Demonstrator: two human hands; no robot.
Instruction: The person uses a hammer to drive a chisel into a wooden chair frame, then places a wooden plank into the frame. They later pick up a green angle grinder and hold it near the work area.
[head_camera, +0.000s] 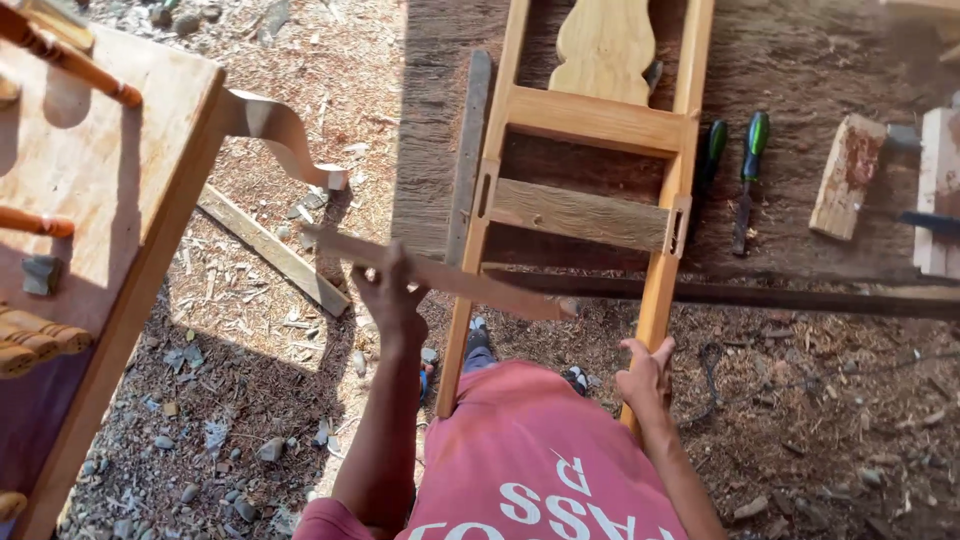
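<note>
Left hand (388, 292) is closed around a long, flat, curved wooden slat (440, 274), gripping it near its left third. The slat is blurred, pale brown, and runs from the left of the hand rightward to a blunt end just left of the frame's right rail, crossing in front of the chair frame (590, 120). Right hand (645, 375) is wrapped on the lower end of the frame's right rail, thumb and fingers partly spread.

The chair frame is of light, smooth, yellowish timber: two long parallel rails, a pale cross rail, a greyer and rougher cross rail below it set into notched joints, and a curved, vase-shaped splat at the top. It lies flat, its upper part on a dark, weathered workbench top (800, 70), its lower ends overhanging towards the person.

On the bench, right of the frame, lie two tools with green and black handles (752, 150), then a rough block of wood (847, 175) and a pale timber piece at the edge of view. A dark, straight bar (780, 297) runs along the bench's near edge.

To the left stands a plywood panel (110, 170) bearing turned spindles, with a curved wooden arm (285, 135) projecting from it. The ground (250, 390) is bare earth covered in shavings, chips and pebbles, with a loose batten (270, 250) lying on it. Strong sunlight, hard shadows.
</note>
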